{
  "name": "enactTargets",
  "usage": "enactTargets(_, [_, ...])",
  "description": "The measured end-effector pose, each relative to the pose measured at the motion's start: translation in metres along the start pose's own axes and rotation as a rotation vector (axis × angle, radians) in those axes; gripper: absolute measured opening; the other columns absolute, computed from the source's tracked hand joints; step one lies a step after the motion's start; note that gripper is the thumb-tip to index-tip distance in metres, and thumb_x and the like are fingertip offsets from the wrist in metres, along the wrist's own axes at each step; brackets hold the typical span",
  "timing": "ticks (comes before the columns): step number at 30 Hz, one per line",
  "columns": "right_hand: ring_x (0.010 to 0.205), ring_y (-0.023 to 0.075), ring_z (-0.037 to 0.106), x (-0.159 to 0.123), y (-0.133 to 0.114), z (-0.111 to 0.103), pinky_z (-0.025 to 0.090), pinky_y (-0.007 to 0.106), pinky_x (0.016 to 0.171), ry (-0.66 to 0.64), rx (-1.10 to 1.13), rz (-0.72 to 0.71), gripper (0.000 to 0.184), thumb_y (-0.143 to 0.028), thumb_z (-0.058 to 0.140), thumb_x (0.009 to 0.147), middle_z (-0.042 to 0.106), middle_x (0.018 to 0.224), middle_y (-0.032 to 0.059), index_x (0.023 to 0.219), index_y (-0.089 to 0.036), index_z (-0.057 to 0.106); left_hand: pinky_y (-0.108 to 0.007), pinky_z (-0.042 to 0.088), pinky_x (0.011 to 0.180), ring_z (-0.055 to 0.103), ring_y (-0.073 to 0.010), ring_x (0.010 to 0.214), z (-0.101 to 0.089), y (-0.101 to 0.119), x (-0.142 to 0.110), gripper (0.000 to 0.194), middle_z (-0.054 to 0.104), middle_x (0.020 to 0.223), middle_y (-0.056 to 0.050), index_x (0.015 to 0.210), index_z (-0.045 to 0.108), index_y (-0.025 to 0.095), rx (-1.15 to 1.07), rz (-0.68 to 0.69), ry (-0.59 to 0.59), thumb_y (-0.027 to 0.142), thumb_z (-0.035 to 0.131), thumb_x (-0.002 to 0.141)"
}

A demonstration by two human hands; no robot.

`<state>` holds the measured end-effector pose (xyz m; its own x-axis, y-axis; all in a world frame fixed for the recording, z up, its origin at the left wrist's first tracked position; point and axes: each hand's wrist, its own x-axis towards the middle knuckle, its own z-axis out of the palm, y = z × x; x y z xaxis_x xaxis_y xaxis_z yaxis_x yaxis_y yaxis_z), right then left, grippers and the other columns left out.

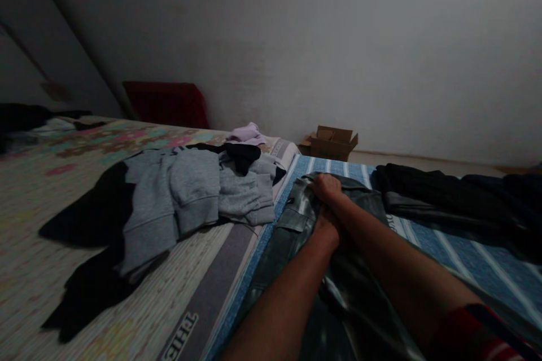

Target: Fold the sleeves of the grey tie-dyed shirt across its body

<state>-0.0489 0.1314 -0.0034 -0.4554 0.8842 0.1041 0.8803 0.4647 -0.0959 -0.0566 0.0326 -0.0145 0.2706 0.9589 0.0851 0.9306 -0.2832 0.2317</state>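
A dark green, shiny leather-like garment (292,220) with flaps and seams is spread over the blue striped bedding in front of me. My right hand (328,186) is closed on it close to its far edge. Just below, my left hand (328,228) rests against the middle of the same garment, its fingers hidden behind the right hand and in the folds. My forearms cover part of the garment, and its near end runs out of view at the bottom.
Left of the garment lies a pile of grey and black clothes (195,180) on a floral sheet (203,282). Folded dark clothes (440,197) lie on the right. Behind are a lilac cloth (246,133), an open cardboard box (332,145) and a red object (165,102) by the wall.
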Motion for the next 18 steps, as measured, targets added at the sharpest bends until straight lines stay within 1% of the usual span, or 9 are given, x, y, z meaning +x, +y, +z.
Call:
enactTargets(2, [0.101,0.0251,0.063,0.001,0.0,0.0,0.048,0.031,0.081,0.001,0.004,-0.021,0.036,-0.043,0.047,0.093,0.067,0.109,0.0134,0.108,-0.018,0.068,-0.039,0.003,0.118,0.01,-0.032,0.144,0.001,-0.001,0.001,0.071,0.021,0.156,-0.015,0.15,0.007,0.003,0.018,0.011,0.006,0.033,0.03,0.089])
enactTargets(4, [0.1,0.0241,0.064,0.0,0.0,-0.003,0.047,0.03,0.081,0.007,0.012,-0.04,0.032,-0.036,0.046,0.093,0.068,0.108,0.0131,0.107,-0.018,0.068,-0.038,0.003,0.118,0.011,-0.0321,0.144,0.001,-0.001,0.003,0.074,0.021,0.155,-0.016,0.15,0.007,0.001,0.024,0.015,0.019,0.038,0.03,0.09])
enactTargets(7, [0.1,0.0213,0.063,-0.006,-0.001,-0.014,0.046,0.027,0.079,0.028,0.033,-0.076,0.03,-0.021,0.041,0.092,0.068,0.107,0.0108,0.107,-0.021,0.067,-0.037,0.004,0.119,0.01,-0.0318,0.144,0.001,-0.001,0.004,0.077,0.022,0.156,-0.013,0.15,0.007,0.006,0.038,0.03,0.061,0.045,0.032,0.089])
enactTargets(9, [0.101,0.0209,0.063,-0.013,-0.001,-0.023,0.046,0.026,0.078,0.044,0.049,-0.104,0.032,-0.016,0.041,0.089,0.068,0.107,0.0099,0.107,-0.022,0.067,-0.04,0.005,0.118,0.01,-0.0337,0.144,-0.001,0.001,0.002,0.077,0.024,0.155,-0.012,0.15,0.014,0.008,0.052,0.052,0.065,0.048,0.036,0.088])
enactTargets(11, [0.099,0.0214,0.063,-0.02,-0.001,-0.034,0.045,0.025,0.076,0.054,0.064,-0.124,0.031,-0.015,0.041,0.088,0.069,0.105,0.0104,0.104,-0.021,0.068,-0.044,0.009,0.118,0.012,-0.036,0.143,-0.006,0.004,-0.002,0.081,0.024,0.155,-0.014,0.148,0.022,0.008,0.059,0.066,0.039,0.052,0.044,0.084])
enactTargets(13, [0.097,0.0213,0.064,-0.027,0.0,-0.042,0.044,0.025,0.075,0.058,0.084,-0.141,0.031,-0.015,0.041,0.088,0.07,0.101,0.0103,0.1,-0.02,0.069,-0.042,0.016,0.117,0.018,-0.0354,0.142,-0.014,0.007,-0.01,0.085,0.026,0.154,-0.016,0.146,0.028,0.008,0.048,0.076,0.006,0.054,0.052,0.079])
enactTargets(14, [0.096,0.0211,0.064,-0.03,0.0,-0.045,0.044,0.024,0.075,0.06,0.097,-0.151,0.031,-0.015,0.04,0.089,0.07,0.1,0.0099,0.1,-0.02,0.069,-0.04,0.02,0.115,0.023,-0.0341,0.14,-0.019,0.007,-0.016,0.084,0.03,0.152,-0.016,0.144,0.031,0.008,0.037,0.07,-0.008,0.054,0.055,0.078])
enactTargets(16, [0.098,0.0205,0.064,-0.035,0.001,-0.048,0.043,0.023,0.075,0.063,0.129,-0.178,0.033,-0.016,0.039,0.09,0.071,0.102,0.0083,0.103,-0.021,0.068,-0.037,0.027,0.113,0.034,-0.031,0.136,-0.03,0.006,-0.032,0.074,0.04,0.147,-0.015,0.14,0.037,0.01,0.021,0.036,-0.019,0.051,0.054,0.081])
enactTargets(18, [0.1,0.0198,0.063,-0.039,0.001,-0.047,0.043,0.023,0.077,0.062,0.164,-0.217,0.034,-0.017,0.038,0.092,0.07,0.106,0.0068,0.109,-0.022,0.067,-0.039,0.026,0.113,0.039,-0.0292,0.133,-0.039,0.0,-0.052,0.06,0.048,0.141,-0.015,0.135,0.044,0.012,0.046,-0.019,-0.013,0.047,0.049,0.087])
